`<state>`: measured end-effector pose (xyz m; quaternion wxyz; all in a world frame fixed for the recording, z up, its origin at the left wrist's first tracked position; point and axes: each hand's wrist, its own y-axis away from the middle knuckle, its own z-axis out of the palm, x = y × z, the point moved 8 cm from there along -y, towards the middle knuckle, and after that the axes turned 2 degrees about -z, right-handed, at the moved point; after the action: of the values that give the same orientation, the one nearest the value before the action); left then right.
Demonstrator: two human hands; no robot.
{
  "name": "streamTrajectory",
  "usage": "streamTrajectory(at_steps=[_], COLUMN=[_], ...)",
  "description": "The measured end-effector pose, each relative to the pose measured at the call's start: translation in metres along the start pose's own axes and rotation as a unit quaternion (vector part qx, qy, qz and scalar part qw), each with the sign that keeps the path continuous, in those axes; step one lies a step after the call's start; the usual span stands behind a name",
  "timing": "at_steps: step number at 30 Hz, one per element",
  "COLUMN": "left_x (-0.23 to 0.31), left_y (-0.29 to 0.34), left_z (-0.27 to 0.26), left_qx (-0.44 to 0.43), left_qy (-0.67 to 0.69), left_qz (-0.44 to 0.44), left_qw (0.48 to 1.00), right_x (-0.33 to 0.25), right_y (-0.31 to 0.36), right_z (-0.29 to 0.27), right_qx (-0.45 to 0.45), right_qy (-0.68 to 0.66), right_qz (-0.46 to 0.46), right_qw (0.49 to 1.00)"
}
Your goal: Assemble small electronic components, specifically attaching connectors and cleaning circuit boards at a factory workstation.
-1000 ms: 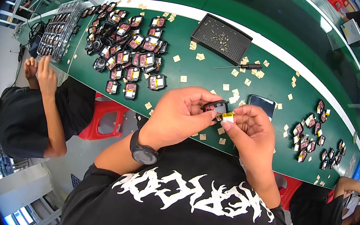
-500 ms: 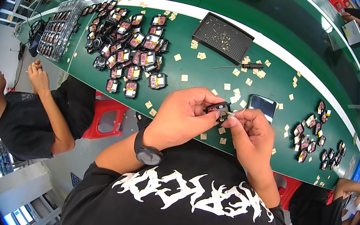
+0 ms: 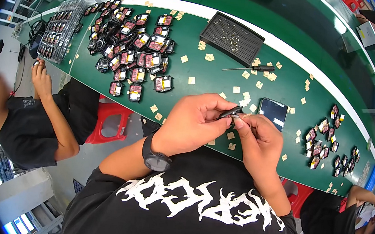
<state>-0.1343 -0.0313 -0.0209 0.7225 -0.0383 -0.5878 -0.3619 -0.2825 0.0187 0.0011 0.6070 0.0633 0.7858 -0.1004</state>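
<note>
Above the table's near edge, my left hand (image 3: 194,123) pinches a small black electronic case (image 3: 231,112) between thumb and fingers. The case is tilted, with its dark edge showing. Against its right end, my right hand (image 3: 259,136) has thumb and forefinger pressed together; a tiny pale bit shows at their tips, too small to name. Similar black cases (image 3: 137,74) with red boards and white and yellow parts lie in a heap at the left. To the right of my fingers rests a phone (image 3: 273,113) with a dark screen.
Beyond my hands are a black tray (image 3: 210,35) of small slender pieces and a screwdriver (image 3: 253,69). Small tan paper squares (image 3: 191,80) dot the green table (image 3: 220,77). More cases (image 3: 317,149) lie at the right. Clear trays (image 3: 60,33) stand far left. People sit on both sides.
The case has tipped, so its board side no longer shows. My right fingertips have moved slightly left, closer against it. The person on the left has raised their hands a little.
</note>
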Motion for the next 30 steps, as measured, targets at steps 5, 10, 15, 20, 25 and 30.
streamTrajectory(at_steps=[5,10,15,20,25,30], left_x=[-0.006,-0.001,-0.004,-0.009,0.0,0.007], left_y=[0.002,0.01,0.005,0.005,0.012,0.017], left_z=[-0.001,0.003,0.001,0.0,0.004,0.008], left_qx=[-0.024,-0.045,-0.07,-0.102,-0.116,-0.118], left_qy=[0.065,0.05,0.054,0.085,0.054,0.011], left_qz=[0.005,0.002,-0.013,0.012,0.005,0.021], left_qw=[0.998,0.998,0.996,0.991,0.992,0.993], right_x=[0.002,0.033,0.031,0.025,0.025,0.02], right_y=[0.001,0.005,0.004,0.002,0.007,0.012], right_z=[-0.001,0.009,0.01,0.006,0.004,0.004], right_qx=[-0.003,-0.026,-0.044,-0.063,-0.085,-0.083], right_qy=[0.012,-0.231,-0.241,-0.25,-0.27,-0.275], right_qz=[-0.029,0.18,0.198,0.234,0.273,0.243], right_qw=[1.0,0.956,0.949,0.938,0.92,0.926])
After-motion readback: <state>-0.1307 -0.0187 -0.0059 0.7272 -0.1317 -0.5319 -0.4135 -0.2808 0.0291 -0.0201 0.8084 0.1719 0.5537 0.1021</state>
